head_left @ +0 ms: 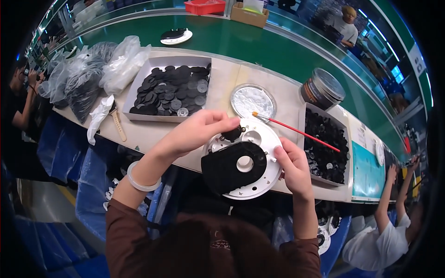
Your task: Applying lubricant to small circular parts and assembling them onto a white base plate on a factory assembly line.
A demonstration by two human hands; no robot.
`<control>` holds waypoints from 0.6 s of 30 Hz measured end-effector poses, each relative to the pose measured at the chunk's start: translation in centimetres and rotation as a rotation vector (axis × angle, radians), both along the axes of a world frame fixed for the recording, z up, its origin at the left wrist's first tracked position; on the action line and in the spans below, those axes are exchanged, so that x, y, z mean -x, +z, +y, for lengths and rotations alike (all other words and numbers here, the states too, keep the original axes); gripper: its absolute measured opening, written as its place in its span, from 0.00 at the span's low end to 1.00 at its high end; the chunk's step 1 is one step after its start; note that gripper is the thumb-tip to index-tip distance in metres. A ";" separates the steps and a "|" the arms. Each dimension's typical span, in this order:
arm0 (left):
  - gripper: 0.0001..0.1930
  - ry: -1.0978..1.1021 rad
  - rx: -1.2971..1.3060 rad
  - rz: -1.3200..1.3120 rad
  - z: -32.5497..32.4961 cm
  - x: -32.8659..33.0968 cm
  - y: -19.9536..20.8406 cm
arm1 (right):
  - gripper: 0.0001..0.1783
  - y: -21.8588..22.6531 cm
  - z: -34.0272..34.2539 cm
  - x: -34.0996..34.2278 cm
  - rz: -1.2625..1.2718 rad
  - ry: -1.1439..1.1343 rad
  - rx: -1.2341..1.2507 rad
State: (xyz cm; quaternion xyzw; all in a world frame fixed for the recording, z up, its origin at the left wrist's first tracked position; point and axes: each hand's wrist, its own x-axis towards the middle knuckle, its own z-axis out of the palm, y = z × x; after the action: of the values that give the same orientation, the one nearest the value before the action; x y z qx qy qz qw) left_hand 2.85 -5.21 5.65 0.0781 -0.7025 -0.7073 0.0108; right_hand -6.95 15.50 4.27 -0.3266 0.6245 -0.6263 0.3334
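In front of me is a white round plastic base (pixel 259 180), tilted, with several holes and small posts. A black flat cover (pixel 222 169) with a round opening lies over much of its face. My right hand (pixel 295 169) grips the base by its right rim, thumb on top. At the upper left of the base, my left hand (pixel 204 129) pinches a small black part (pixel 233 135) with lugs between thumb and fingers. Whether that part is seated on the base, I cannot tell.
Beyond the base lie a foil-covered round lid (pixel 253 101) and a red-handled brush (pixel 306 135). Boxes of black discs (pixel 171 90) and small black parts (pixel 324 148) flank them. A tub (pixel 323 88) stands behind. Plastic bags (pixel 123 65) and a wristwatch (pixel 117 123) are left; a co-worker (pixel 380 236) is right.
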 end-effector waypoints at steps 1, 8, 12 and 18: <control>0.09 0.093 0.145 -0.008 0.1 0.2 0.0 | 0.15 -0.4 0.2 0.2 -0.065 -0.024 -0.016; 0.18 0.252 1.139 0.706 4.3 -1.7 -4.2 | 0.13 -3.7 1.9 0.9 0.157 -0.226 -0.166; 0.19 0.257 1.385 0.618 7.0 -1.3 -5.1 | 0.12 -4.6 3.1 1.0 0.448 -0.335 -0.268; 0.19 0.217 1.405 0.682 7.8 -0.6 -5.9 | 0.11 -4.7 3.5 0.4 0.538 -0.380 -0.256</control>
State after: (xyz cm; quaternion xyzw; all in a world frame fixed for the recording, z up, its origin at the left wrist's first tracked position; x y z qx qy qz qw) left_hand 3.40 2.58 -0.27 -0.1000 -0.9313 -0.0775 0.3415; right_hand -7.36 19.00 -0.43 -0.3134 0.8130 -0.4853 0.0727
